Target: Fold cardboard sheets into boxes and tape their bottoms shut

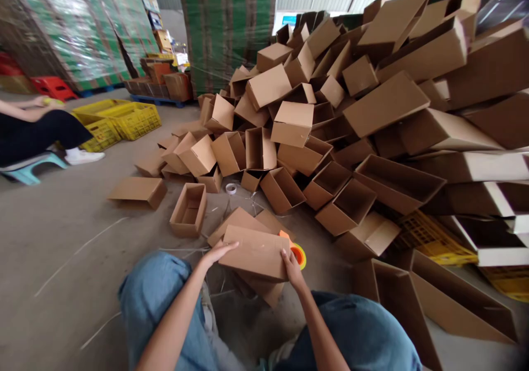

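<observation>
Between my knees I hold a brown cardboard box [255, 252] with both hands. My left hand [217, 253] grips its left end, the thumb lying along the upper face. At the right end my right hand [292, 267] is closed on the edge, fingers partly hidden behind the box. Just beyond that hand shows an orange and yellow tape dispenser [298, 255], partly covered by the box and fingers. More flat-looking cardboard [239, 220] lies under and behind the held box. An open-topped small box [188, 210] stands on the floor to the left.
A tall heap of open cardboard boxes [289, 117] spreads from the middle to the right. A white tape roll [231, 188] lies at its foot. Yellow crates [136, 120] stand at the left, near a seated person [41, 125] on a blue stool [37, 167]. Green wrapped stacks [227, 29] rise behind.
</observation>
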The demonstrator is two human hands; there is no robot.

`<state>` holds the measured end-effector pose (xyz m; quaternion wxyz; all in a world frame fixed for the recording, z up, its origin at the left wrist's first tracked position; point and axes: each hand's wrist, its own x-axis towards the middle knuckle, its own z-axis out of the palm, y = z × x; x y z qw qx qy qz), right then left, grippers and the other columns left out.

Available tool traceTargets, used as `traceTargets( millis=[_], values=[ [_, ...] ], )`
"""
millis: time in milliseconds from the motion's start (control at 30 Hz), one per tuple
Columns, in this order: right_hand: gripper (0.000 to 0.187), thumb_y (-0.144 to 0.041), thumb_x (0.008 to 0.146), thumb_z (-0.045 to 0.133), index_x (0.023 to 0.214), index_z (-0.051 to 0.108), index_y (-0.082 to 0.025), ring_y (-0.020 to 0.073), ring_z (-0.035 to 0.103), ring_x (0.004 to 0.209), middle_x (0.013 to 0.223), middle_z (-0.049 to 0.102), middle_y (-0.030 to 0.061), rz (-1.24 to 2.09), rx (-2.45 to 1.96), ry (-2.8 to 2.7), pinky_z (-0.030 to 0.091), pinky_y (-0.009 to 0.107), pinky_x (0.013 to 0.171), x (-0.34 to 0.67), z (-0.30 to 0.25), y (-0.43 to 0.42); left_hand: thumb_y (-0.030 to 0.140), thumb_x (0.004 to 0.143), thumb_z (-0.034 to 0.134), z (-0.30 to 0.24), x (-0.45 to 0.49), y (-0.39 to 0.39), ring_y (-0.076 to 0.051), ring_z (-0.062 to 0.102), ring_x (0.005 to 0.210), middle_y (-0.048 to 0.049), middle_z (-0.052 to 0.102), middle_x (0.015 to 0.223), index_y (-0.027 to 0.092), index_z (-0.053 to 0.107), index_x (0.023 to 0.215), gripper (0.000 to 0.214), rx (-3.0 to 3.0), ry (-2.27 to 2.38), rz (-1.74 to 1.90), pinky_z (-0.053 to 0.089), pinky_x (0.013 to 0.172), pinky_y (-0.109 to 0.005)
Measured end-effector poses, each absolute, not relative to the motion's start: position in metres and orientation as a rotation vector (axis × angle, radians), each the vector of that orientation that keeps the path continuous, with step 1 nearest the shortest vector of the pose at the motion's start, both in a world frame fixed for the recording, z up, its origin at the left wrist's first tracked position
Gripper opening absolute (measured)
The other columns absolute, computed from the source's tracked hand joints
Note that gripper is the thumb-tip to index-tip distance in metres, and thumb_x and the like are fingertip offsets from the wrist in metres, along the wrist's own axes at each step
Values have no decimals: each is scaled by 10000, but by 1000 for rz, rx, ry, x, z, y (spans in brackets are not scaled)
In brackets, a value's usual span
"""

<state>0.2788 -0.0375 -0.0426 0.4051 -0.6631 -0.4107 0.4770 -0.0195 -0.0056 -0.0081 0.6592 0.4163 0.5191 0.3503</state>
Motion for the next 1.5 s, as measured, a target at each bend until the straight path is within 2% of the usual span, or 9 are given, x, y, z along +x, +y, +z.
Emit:
traceTargets(
  millis=[267, 333, 433, 533, 633, 767, 1100, 1333, 1500],
  values=[
    [648, -744, 663, 551, 898, 711, -162, 335, 624, 1046, 956, 724, 102, 1275, -1787, -1232, 438, 432, 944, 290, -19, -53, 630, 786, 553, -32, -23, -9, -269, 360, 1383, -149, 578, 1336, 145, 673, 1086, 582, 1021, 1574, 944, 231, 1163, -369],
    [641, -751, 658, 542, 870, 710, -169, 342, 625, 1040, 937, 723, 112, 1226, -1835, -1241, 435, 442, 939, 289, -14, -57, 631, 772, 572, -30, -25, -11, -266, 333, 1397, -154, 549, 1367, 139, 672, 1093, 595, 1032, 1564, 955, 213, 1168, -368],
    [656, -767, 650, 531, 879, 704, -177, 343, 630, 1030, 921, 721, 112, 1181, -1922, -1217, 436, 453, 927, 285, -9, -61, 643, 715, 634, -16, -26, -16, -270, 441, 1332, -150, 588, 1322, 139, 674, 1093, 631, 1009, 1365, 920, 330, 1117, -362],
    [676, -766, 617, 574, 935, 690, -181, 328, 638, 1015, 957, 718, 108, 1166, -1963, -1225, 449, 437, 903, 280, -6, -65, 517, 576, 810, 2, -25, -25, -287, 601, 1163, -135, 675, 1196, 145, 671, 1102, 658, 1065, 1274, 863, 460, 1013, -381],
    [756, -756, 536, 650, 1025, 669, -179, 346, 641, 1005, 1007, 710, 133, 1084, -2027, -1265, 461, 441, 872, 273, -6, -70, 377, 460, 892, 14, -21, -33, -294, 653, 1062, -110, 720, 1099, 173, 697, 1041, 646, 1189, 1406, 882, 498, 961, -392],
    [901, -802, 497, 636, 1118, 630, -149, 393, 630, 1026, 1065, 681, 207, 1006, -2216, -1261, 463, 473, 850, 263, -7, -72, 365, 507, 868, 14, -17, -37, -301, 673, 1010, -100, 741, 1033, 187, 722, 967, 514, 1240, 1514, 847, 524, 900, -385],
    [828, -804, 584, 573, 1160, 614, -211, 366, 631, 1047, 1068, 698, 152, 1028, -2200, -1234, 459, 455, 861, 259, -3, -69, 379, 529, 862, -1, -15, -30, -288, 674, 1018, -109, 733, 1058, 180, 706, 994, 529, 1155, 1523, 856, 525, 891, -375],
    [839, -774, 630, 569, 1217, 574, -175, 333, 617, 1087, 1113, 686, 136, 1078, -2009, -1236, 456, 403, 890, 258, 1, -62, 342, 457, 905, -16, -9, -22, -284, 669, 1036, -124, 727, 1072, 161, 689, 997, 609, 974, 1521, 1012, 515, 928, -373],
    [874, -800, 637, 532, 1219, 556, -149, 365, 622, 1067, 1073, 689, 177, 1012, -2088, -1255, 458, 422, 867, 257, 3, -58, 348, 447, 908, -22, -8, -16, -288, 647, 1089, -124, 731, 1057, 170, 689, 990, 611, 930, 1528, 1020, 497, 959, -369]
  ],
)
